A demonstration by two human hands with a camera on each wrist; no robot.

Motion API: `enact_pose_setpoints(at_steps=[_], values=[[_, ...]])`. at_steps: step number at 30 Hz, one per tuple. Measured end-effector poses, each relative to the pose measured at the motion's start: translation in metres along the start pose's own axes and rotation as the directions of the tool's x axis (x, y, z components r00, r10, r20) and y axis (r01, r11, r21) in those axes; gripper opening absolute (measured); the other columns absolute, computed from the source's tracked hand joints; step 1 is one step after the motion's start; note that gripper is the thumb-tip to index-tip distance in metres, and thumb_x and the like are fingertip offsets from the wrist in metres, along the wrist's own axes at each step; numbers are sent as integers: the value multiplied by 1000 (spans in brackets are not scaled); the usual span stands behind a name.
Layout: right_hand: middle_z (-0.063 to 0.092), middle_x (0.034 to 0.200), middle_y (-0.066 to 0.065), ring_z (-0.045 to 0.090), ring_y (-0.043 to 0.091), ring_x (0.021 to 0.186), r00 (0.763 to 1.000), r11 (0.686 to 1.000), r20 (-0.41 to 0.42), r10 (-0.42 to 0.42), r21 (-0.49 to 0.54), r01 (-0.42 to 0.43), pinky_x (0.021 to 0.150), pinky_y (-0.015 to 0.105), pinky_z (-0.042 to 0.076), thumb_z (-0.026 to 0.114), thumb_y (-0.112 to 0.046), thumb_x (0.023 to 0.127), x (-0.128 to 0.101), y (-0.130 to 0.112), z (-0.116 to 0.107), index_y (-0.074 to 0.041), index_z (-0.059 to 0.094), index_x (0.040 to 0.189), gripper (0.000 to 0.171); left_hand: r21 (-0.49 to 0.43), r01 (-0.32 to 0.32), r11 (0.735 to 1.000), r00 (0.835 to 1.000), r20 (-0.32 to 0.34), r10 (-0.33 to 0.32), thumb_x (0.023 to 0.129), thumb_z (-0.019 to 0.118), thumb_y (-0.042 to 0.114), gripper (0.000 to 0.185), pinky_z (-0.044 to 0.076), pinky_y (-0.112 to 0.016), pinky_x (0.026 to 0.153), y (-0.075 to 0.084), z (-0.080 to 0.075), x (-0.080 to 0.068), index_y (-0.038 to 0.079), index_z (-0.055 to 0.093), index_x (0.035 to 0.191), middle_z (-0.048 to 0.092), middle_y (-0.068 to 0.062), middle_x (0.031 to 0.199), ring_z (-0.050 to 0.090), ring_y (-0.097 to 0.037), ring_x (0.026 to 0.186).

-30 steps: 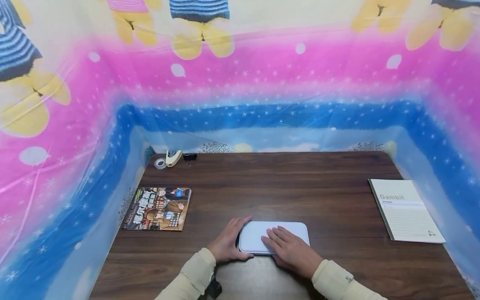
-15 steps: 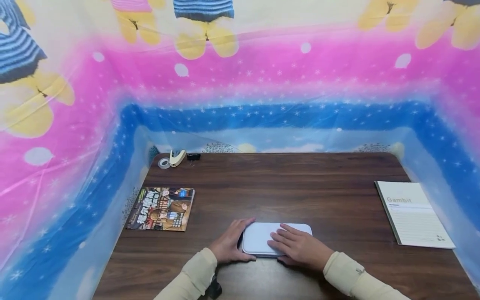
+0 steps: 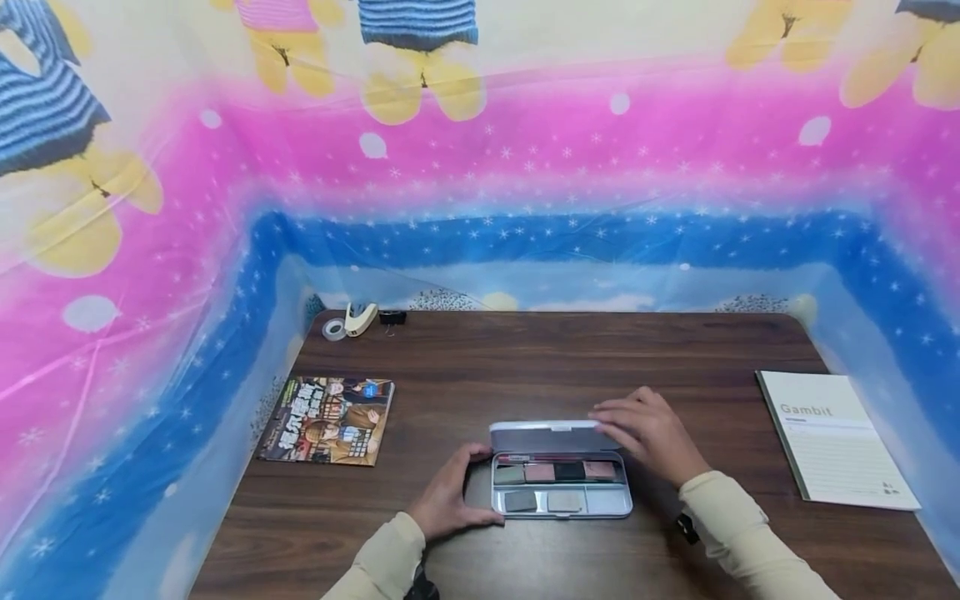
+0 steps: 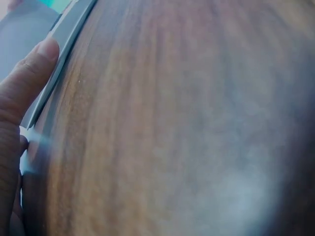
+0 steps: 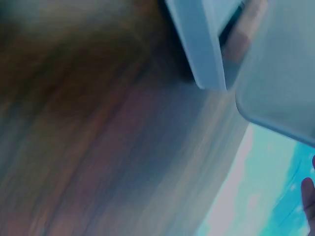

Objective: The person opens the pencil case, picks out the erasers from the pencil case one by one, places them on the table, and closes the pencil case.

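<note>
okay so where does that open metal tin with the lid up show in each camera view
Head: the tin lies low at centre on the table, left hand at its left end, right hand on the lid.
Left wrist: its grey edge runs along the upper left.
Right wrist: blurred, upper right.
Shared landmark: the dark wood table.

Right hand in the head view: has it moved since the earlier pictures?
Yes. The right hand went from the flat pale-blue metal case front toward the table's far edge, raising its lid.
</note>
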State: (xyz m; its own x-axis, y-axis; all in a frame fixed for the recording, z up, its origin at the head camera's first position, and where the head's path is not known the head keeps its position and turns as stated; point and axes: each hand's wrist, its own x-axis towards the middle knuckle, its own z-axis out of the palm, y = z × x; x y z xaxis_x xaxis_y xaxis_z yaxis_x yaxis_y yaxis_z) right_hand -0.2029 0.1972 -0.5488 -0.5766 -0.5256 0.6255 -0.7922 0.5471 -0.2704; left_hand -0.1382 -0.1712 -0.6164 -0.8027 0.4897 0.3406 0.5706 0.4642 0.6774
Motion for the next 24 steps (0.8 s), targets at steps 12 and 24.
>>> enact_pose_setpoints(at_steps=[12,24], values=[[71,131,12,66,31,117,727,654,211,654,326,-683,93,51,57,60,-25,110,-4,45,26,-12,73,136,32,-5,33,999,997,67,-32,71,100,35,100,48,-45,111,2,-3,2,9,49,152,58,-6,146,57,-24,133],[75,118,18,69,21,90,653,559,227,723,363,-745,73,25,59,68,-8,104,-6,55,42,-4,76,127,25,-1,16,1000,999,40,-16,69,102,31,99,51,-47,109,7,-1,6,6,53,151,60,-10,144,60,-27,128]])
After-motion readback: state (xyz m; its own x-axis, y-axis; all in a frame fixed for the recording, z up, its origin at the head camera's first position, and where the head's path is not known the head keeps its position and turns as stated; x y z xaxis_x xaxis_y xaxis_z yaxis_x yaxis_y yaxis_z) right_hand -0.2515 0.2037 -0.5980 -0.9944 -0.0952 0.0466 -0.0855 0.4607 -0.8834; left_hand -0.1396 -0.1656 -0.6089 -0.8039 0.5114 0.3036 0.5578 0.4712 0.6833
